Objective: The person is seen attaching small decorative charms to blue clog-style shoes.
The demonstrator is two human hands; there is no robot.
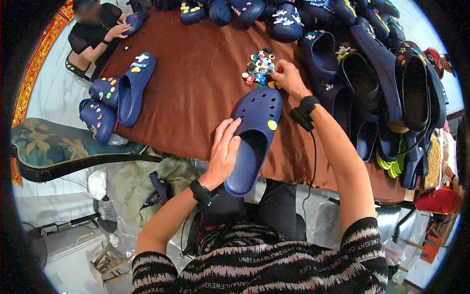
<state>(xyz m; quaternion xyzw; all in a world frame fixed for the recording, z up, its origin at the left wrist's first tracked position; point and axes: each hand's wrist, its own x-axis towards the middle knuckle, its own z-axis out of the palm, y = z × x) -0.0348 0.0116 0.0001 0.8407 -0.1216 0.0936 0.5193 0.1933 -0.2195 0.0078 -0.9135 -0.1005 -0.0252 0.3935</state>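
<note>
My left hand point(224, 154) grips a navy blue clog point(255, 110) by its left side, fingers on the upper and around the rim. The clog's toe points away from me, over the table's near edge. One round yellow shoe charm point(272, 125) sits on the right side of its upper, and the other holes I can see are bare. Beyond the toe lies a loose heap of small colourful shoe charms point(259, 66). My right hand point(290, 79) is at the heap's right edge, thumb and fingers pinched together. What is between its fingertips is too small to make out.
A brown cloth point(196, 73) covers the table. Navy clogs with charms point(136, 88) stand at the left edge, and a large pile of clogs point(377, 83) fills the right. A chair point(63, 144) stands at left. Far left, another person point(95, 36) handles a clog.
</note>
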